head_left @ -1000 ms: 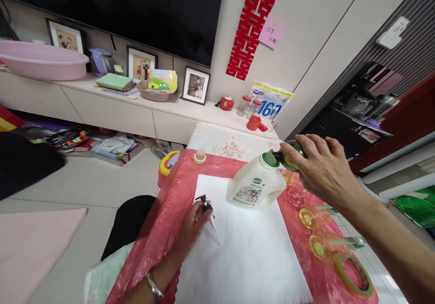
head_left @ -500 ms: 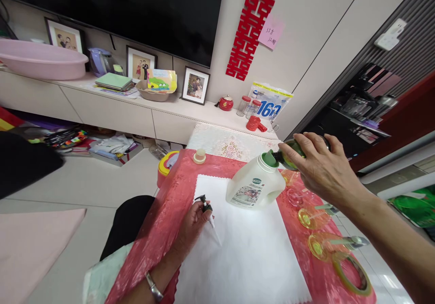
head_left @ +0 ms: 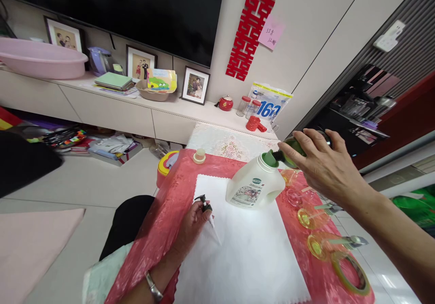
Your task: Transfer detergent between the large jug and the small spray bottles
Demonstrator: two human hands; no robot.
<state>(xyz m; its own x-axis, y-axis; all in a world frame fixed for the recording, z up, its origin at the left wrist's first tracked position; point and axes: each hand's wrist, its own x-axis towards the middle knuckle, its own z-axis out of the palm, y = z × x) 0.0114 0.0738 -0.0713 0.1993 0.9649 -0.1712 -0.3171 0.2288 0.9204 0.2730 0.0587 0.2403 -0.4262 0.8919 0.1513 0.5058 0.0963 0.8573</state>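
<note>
My right hand [head_left: 321, 156] is wrapped over a dark green bottle [head_left: 292, 151], tipped sideways with its neck at the green spout of a white jug [head_left: 256, 184]. The jug stands upright on a white scallop-edged sheet [head_left: 244, 249], its printed label facing me. Whether liquid is flowing cannot be seen. Lower left of the jug, my left hand [head_left: 195, 222] pinches a black pump head [head_left: 205, 204] whose pale dip tube points down over the sheet. A translucent cap [head_left: 199, 156] rests by itself at the table's far left corner.
Red plastic [head_left: 163, 213] covers the table. Along its right side are several coloured glass items, such as a yellow one [head_left: 316, 247], and a roll of tape [head_left: 351, 274]. Behind stands a low cabinet [head_left: 118, 109] with picture frames, jars and a pink basin [head_left: 42, 58].
My right hand and the dark green bottle have tilted up very slightly at the bottle's base. My left hand, the pump head and the jug stay as they were.
</note>
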